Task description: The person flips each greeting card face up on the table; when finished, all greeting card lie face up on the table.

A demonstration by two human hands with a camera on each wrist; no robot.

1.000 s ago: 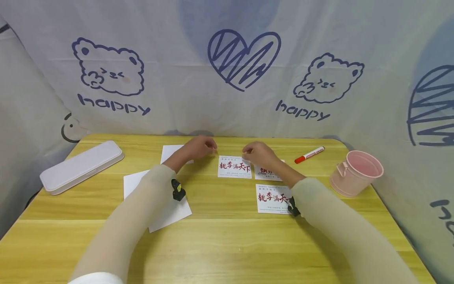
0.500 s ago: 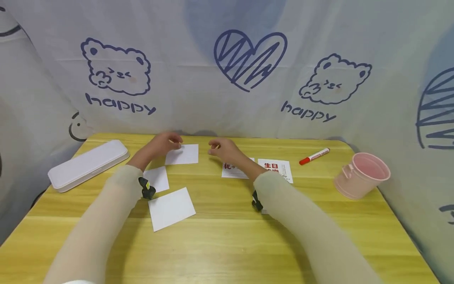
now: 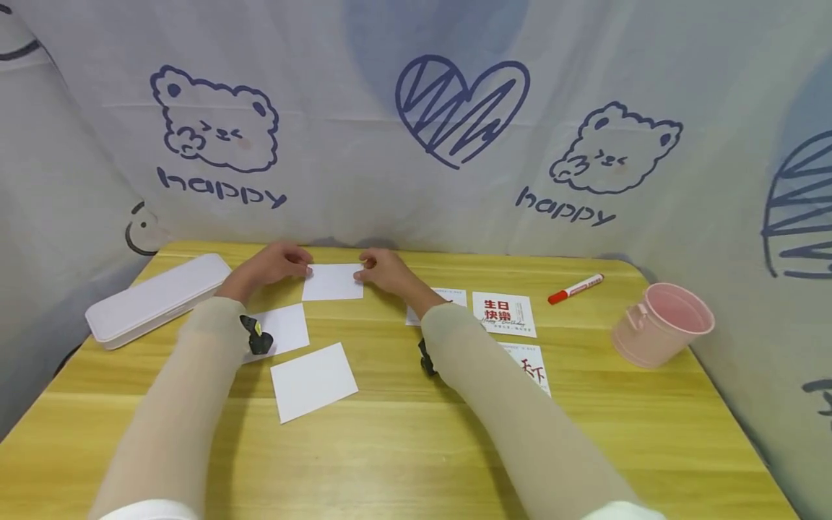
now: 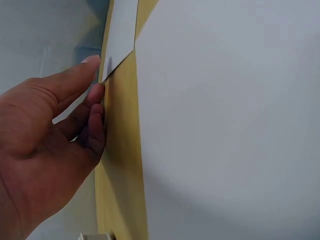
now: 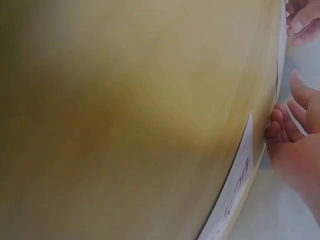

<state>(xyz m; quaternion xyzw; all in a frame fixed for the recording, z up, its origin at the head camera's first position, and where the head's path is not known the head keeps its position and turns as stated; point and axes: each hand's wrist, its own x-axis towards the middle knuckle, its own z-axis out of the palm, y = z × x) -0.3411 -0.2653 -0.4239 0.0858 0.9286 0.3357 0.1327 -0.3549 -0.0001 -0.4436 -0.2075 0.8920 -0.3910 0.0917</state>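
Observation:
A blank white card (image 3: 332, 282) lies near the table's far edge in the head view, between both hands. At its upper left corner is my left hand (image 3: 279, 261), fingertips right at the edge. My right hand (image 3: 388, 273) has its fingertips at the upper right corner. In the left wrist view the thumb and bent fingers of the left hand (image 4: 55, 130) stand apart at the card's corner (image 4: 120, 35). The right wrist view shows the right hand (image 5: 297, 130) with its thumb raised away from its fingers, close to the card, which appears nearly edge-on.
Two more blank cards, a left one (image 3: 289, 326) and a nearer one (image 3: 315, 383), lie on the table (image 3: 364, 462). Red-lettered cards, including a birthday card (image 3: 505, 315), lie right, partly under the right arm. Beyond are a red-capped marker (image 3: 575, 288), pink bucket (image 3: 656, 332) and white case (image 3: 159, 300).
Both hands have moved left from a red-lettered card to the blank card. Over the last half second the right hand has come to its right corner; the card has hardly moved.

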